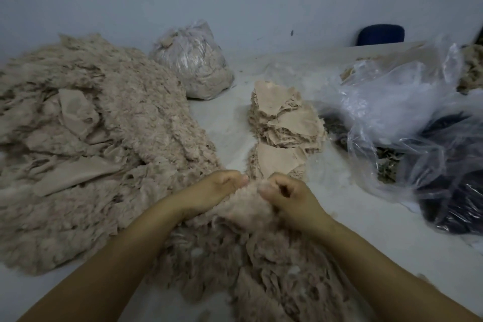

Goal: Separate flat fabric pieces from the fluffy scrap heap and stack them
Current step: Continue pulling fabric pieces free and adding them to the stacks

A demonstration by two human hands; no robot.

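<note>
A big beige fluffy scrap heap (pixel 86 144) spreads over the left half of the white surface and runs down toward me. Flat beige pieces (pixel 75 110) lie half buried in it. A stack of flat fabric pieces (pixel 285 123) stands in the middle, just beyond my hands. My left hand (pixel 217 188) and my right hand (pixel 285 196) sit close together at the centre, both with curled fingers gripping one fluffy scrap piece (pixel 248 204) between them.
A tied clear bag of beige scraps (pixel 193 65) sits at the back by the wall. Loose clear plastic bags (pixel 397 102) with dark material (pixel 454 191) crowd the right side. A dark blue chair back (pixel 381 33) shows behind the surface.
</note>
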